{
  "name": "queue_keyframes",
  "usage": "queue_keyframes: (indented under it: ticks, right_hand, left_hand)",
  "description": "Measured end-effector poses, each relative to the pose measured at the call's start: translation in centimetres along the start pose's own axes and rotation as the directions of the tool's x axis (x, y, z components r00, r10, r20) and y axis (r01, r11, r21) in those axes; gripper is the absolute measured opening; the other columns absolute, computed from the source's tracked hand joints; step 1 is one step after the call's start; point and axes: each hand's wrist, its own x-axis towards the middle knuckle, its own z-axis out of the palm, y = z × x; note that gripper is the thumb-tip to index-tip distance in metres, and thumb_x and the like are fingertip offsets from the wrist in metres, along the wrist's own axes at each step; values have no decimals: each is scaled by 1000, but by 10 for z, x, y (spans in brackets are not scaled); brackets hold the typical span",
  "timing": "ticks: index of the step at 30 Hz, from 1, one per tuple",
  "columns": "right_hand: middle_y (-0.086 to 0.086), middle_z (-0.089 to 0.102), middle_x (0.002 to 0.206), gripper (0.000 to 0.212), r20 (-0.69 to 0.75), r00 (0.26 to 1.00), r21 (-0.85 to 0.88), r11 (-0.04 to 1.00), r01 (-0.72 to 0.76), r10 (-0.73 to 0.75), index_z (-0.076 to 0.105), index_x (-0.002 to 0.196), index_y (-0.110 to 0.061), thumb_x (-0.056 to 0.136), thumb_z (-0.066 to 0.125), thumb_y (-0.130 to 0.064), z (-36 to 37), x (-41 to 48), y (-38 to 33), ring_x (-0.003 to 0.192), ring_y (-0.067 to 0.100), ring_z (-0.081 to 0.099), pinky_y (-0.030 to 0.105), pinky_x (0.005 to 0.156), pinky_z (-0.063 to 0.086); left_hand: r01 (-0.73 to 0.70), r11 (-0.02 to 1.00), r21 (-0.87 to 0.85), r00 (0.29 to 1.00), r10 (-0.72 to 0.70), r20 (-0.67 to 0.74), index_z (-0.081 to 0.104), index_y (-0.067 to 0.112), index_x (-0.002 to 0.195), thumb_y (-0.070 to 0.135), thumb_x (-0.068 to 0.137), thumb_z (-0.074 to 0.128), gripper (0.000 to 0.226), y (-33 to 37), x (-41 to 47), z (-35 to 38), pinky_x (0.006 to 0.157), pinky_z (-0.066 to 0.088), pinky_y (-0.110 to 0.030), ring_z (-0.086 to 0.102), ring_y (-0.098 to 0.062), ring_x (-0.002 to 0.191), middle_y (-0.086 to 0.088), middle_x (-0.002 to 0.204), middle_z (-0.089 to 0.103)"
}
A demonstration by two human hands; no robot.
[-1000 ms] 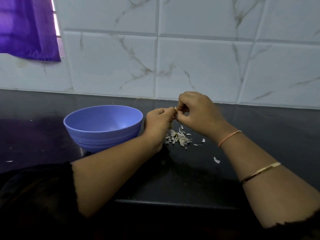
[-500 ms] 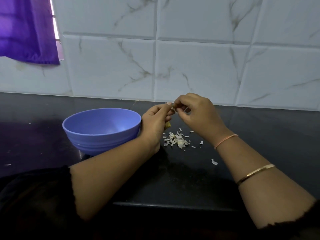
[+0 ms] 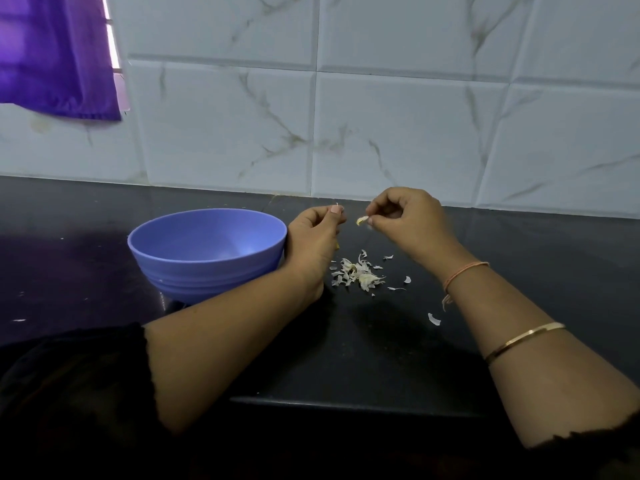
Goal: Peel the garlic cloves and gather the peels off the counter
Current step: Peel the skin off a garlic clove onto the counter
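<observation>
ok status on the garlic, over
Left hand grips clove, mostly hidden. Right hand pinches peel strip. Peel pile loose on counter, bowl alongside. Nothing blocking.

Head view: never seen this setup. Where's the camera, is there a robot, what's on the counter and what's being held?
There is no robot: a person works with two bare hands. The one picture comes from a wide-angle camera worn on the person's head, looking forward and down, so both arms enter from the bottom. On the black counter stands a blue bowl, right beside the left hand. A pile of garlic peels lies beneath the hands, with a stray peel near the right forearm. The right hand pinches a peel scrap. The left hand is curled round what looks like a garlic clove, of which only a yellowish sliver shows. Behind are a tiled wall and a purple curtain.
</observation>
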Motion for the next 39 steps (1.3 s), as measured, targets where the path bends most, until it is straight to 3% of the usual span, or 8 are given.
queue_keyframes:
  ticks: [6,9,17,21,27,31,35,39]
  right_hand:
    - [-8,61,61,17,220,953,-207,965,-162,207,67,71,-17,78,64,-2,-1,0,9,48,1,55,18,60,48]
    - [-13,58,59,14,260,946,-212,967,-139,193,72,81,-15,82,61,-7,2,-2,7,43,-8,52,11,58,44]
    - [7,70,98,22,491,856,-394,918,52,163,68,104,-12,85,64,-24,16,-11,-7,81,12,60,20,71,41]
    - [4,68,93,20,445,889,-343,937,63,103,67,100,-11,82,67,-19,17,-9,-7,77,11,59,19,63,40]
    - [-4,60,68,10,277,948,-62,988,-144,155,69,91,-8,81,67,-10,10,-3,1,51,-1,52,16,57,46]
    - [6,69,82,17,286,933,-145,973,-181,217,72,95,-8,84,60,-7,9,-2,7,70,12,59,33,79,52]
    - [-5,65,71,2,281,945,-276,957,-89,169,72,79,-15,77,72,-16,0,-2,-2,65,4,55,16,59,42]
    - [5,68,72,4,468,851,-226,964,-144,237,71,74,-11,74,74,-14,-10,-5,-6,66,12,56,25,62,46]
  left_hand:
    - [68,996,57,996,-65,-59,59,20,80,29,91,55,15,-6,7,0,75,46,-28,51,-6,67,8,77,60]
    - [72,994,77,996,-68,-63,59,19,82,29,92,53,15,-7,8,0,77,47,-30,52,-6,67,6,76,58]
    - [81,994,77,995,-76,-61,59,20,79,28,92,52,17,-7,9,-1,77,47,-30,52,-8,67,4,74,56]
    - [82,995,64,995,-78,-61,59,20,78,26,92,52,17,-6,9,-1,74,45,-28,52,-8,67,4,75,57]
    - [79,994,82,996,-75,-57,58,19,79,28,92,52,16,-6,9,-1,79,47,-33,52,-9,68,4,77,58]
    - [79,994,80,995,-75,-63,58,20,77,29,92,53,19,-6,8,0,75,45,-30,50,-9,65,4,73,57]
    - [79,995,65,996,-75,-58,58,20,77,29,93,52,19,-4,7,0,72,45,-28,51,-7,66,7,77,59]
    - [84,993,79,995,-80,-55,58,19,78,29,93,51,19,-4,5,0,59,41,-25,49,-8,63,4,72,56]
